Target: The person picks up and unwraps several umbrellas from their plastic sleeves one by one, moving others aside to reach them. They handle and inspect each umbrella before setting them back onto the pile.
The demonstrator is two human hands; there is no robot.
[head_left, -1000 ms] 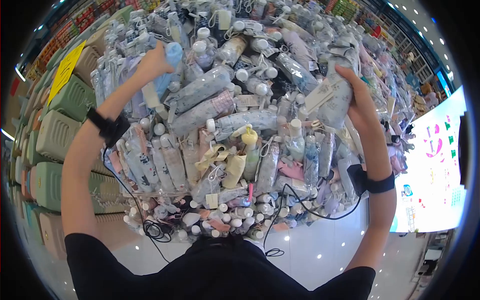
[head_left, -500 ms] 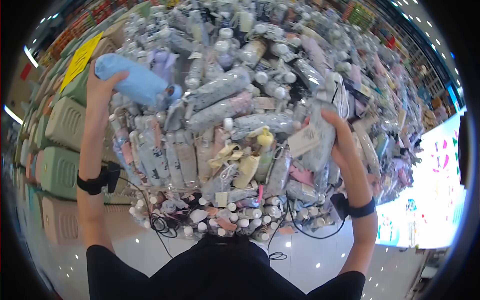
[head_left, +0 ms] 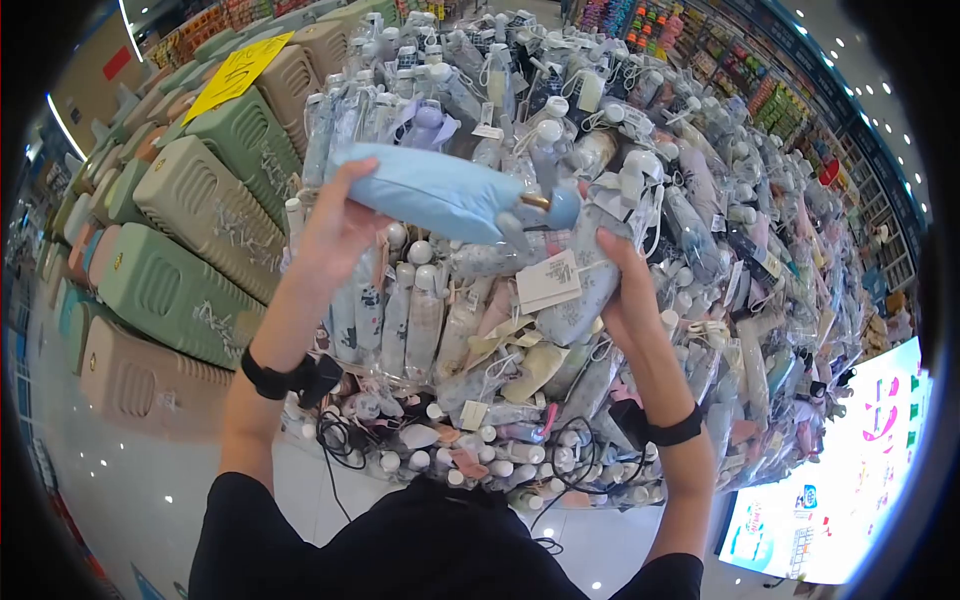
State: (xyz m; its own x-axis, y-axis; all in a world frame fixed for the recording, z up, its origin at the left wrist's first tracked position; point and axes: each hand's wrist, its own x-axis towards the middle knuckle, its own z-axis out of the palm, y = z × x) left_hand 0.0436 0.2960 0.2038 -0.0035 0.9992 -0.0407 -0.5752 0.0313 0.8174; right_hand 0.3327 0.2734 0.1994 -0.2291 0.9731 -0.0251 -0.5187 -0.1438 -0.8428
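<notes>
My left hand (head_left: 338, 228) is wrapped round one end of a light blue folded umbrella (head_left: 435, 192), held nearly level above the pile. Its blue handle end, with a bit of gold-coloured shaft, points right toward my other hand. My right hand (head_left: 630, 290) grips a pale grey patterned folded umbrella (head_left: 585, 305), tilted with its white handle and strap upward. A white paper tag (head_left: 548, 283) hangs over its front. The blue umbrella's handle end overlaps the upper part of the grey one in this view. Beneath both hands lie many wrapped folded umbrellas (head_left: 395, 320).
Green and beige suitcases (head_left: 185, 285) stand in rows at the left, under a yellow sign (head_left: 240, 75). A bright lit display panel (head_left: 830, 470) is at the lower right. Black cables (head_left: 340, 440) run from my wrist straps. Stocked shelves (head_left: 770, 100) line the back.
My left hand has brought the blue umbrella rightward and levelled it, close to the grey one. My right hand has shifted slightly left with its umbrella. The view has also shifted.
</notes>
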